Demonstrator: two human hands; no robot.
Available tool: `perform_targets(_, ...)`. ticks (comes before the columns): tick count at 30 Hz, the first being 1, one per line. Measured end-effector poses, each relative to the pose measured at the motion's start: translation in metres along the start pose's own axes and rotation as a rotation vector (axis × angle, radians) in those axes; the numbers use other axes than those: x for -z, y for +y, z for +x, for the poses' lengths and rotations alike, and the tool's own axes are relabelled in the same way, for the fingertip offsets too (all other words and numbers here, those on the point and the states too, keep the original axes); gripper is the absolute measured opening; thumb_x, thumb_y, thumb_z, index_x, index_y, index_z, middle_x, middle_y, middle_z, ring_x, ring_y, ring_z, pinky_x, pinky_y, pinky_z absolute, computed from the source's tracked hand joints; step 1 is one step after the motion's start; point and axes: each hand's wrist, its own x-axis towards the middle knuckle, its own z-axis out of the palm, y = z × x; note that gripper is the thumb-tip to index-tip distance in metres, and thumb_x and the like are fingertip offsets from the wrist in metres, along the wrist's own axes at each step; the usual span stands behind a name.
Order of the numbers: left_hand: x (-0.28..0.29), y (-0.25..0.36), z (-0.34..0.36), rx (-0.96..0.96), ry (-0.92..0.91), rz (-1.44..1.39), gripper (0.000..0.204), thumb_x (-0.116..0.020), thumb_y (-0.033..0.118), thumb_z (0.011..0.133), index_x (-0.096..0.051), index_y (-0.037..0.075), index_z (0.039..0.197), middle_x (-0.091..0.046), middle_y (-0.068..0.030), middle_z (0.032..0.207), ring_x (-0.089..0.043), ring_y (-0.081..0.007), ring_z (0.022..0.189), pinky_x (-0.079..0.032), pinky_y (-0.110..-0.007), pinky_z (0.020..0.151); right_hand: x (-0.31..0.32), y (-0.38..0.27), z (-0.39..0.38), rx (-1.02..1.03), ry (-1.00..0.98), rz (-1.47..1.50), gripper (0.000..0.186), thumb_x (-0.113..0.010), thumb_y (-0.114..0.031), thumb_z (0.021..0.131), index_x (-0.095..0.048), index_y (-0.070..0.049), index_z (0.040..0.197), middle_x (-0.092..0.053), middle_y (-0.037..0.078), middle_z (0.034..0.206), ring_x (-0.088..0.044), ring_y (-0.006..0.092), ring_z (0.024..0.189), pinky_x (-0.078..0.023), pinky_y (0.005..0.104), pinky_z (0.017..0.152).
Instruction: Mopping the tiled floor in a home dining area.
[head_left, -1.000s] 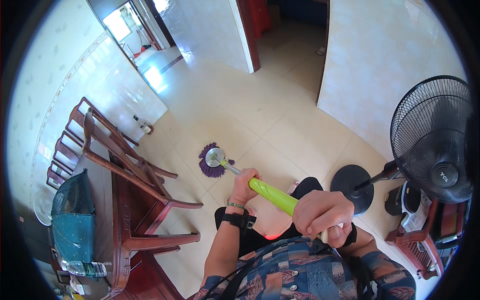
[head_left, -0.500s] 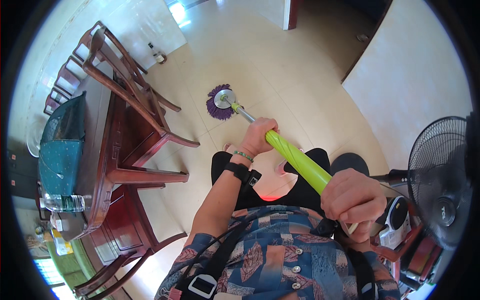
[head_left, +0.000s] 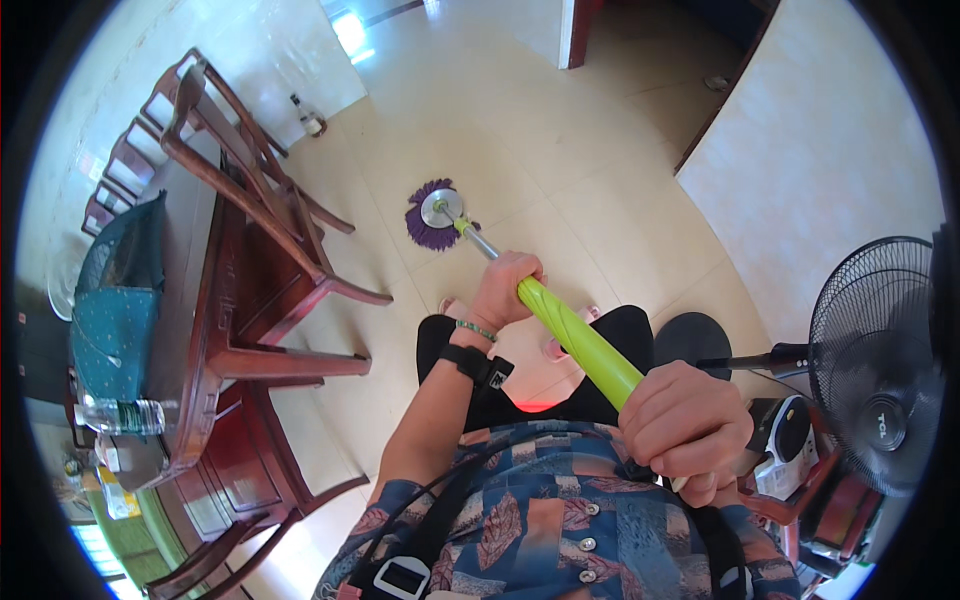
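A mop with a bright green handle slants from near my chest down to the tiled floor. Its round metal plate and purple strands rest flat on the tiles, ahead and a little to the left. My left hand is wrapped round the lower handle, close to where the green sleeve meets the metal pole. The top end is in the grip of my right hand, held in front of my body at the right. My feet are partly visible below the handle.
Wooden chairs and a table line the left, bearing a teal food cover and a plastic bottle. A glass bottle stands by the wall. At right are a standing fan and its round base. A doorway opens at the far right.
Both hands have shifted slightly left and nearer in the picture, still gripping the mop. The mop head also sits a little lower and further left.
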Motion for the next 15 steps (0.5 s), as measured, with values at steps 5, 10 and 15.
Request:
perform_targets(5,-0.0019,0.0004,0.0027,0.004,-0.030,-0.017,0.021,-0.072,0.009,0.065,-0.052,0.009,0.073,-0.058,-0.0094,0.069,-0.058,-0.0326,0.068,-0.046,-0.040,0.064,-0.0015,-0.0040,-0.0008,-0.029,0.040,0.017,0.029,-0.048,-0.019,0.095,-0.059,0.004,0.082,-0.061,0.015,0.070,-0.057,0.0238,0.048,-0.052,0.0346,0.048)
perform_targets(10,-0.0034,-0.0060,-0.0013,-0.047,-0.018,-0.003,0.022,-0.072,0.010,0.065,-0.053,0.009,0.075,-0.059,-0.0095,0.070,-0.059,-0.0332,0.071,-0.046,-0.041,0.066,-0.0011,0.0016,-0.0022,0.014,0.027,-0.011,0.031,-0.049,-0.021,0.097,-0.059,0.004,0.081,-0.061,0.013,0.066,-0.056,0.0227,0.045,-0.051,0.0334,0.045)
perform_targets(15,-0.0042,-0.0057,-0.0016,-0.068,0.024,-0.013,0.021,-0.072,0.007,0.066,-0.053,0.008,0.075,-0.057,-0.0090,0.069,-0.058,-0.0323,0.068,-0.046,-0.040,0.063,-0.0020,0.0017,-0.0015,0.000,0.029,0.007,0.031,-0.049,-0.021,0.097,-0.057,0.003,0.079,-0.059,0.012,0.064,-0.055,0.0224,0.043,-0.051,0.0338,0.043)
